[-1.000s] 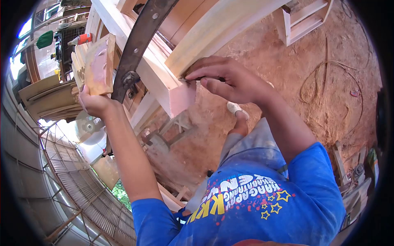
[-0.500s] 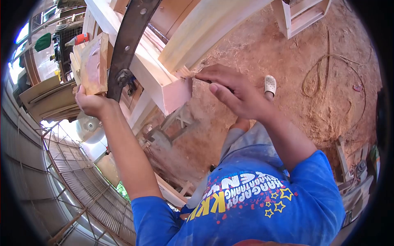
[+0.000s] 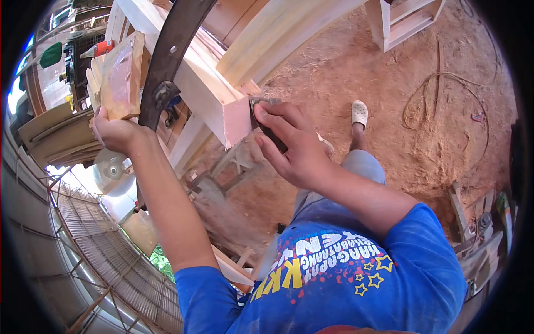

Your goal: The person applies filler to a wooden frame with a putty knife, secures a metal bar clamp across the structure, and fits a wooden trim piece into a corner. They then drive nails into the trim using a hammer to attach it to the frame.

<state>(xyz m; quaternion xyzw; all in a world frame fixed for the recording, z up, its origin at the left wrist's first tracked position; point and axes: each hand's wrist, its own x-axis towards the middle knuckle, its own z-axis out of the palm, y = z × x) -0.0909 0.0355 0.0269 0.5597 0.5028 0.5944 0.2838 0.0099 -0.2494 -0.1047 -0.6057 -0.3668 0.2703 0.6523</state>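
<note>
My left hand [image 3: 115, 133] grips a small wooden board [image 3: 123, 80] from below, its face smeared with pink filler. In my right hand [image 3: 297, 147] is a putty knife [image 3: 271, 138], pinched between thumb and fingers. Its blade is at the right edge of a wooden beam's end [image 3: 238, 121], which is coated in pink filler. The beam [image 3: 208, 100] joins a curved pale wooden piece [image 3: 278, 42]. Between the board and the beam runs a dark curved metal bar [image 3: 172, 55] with holes and a bolt.
A white fan [image 3: 114, 171] and stacked boards [image 3: 67, 139] stand at the left. On the dirt floor lies a looped hose or cord [image 3: 425, 100]. A wooden frame [image 3: 409, 25] is at the top right, and scrap wood [image 3: 475, 236] lies at the lower right.
My right hand has moved left and down, bringing the putty knife against the side of the pink beam end. The left hand and its board have shifted slightly left.
</note>
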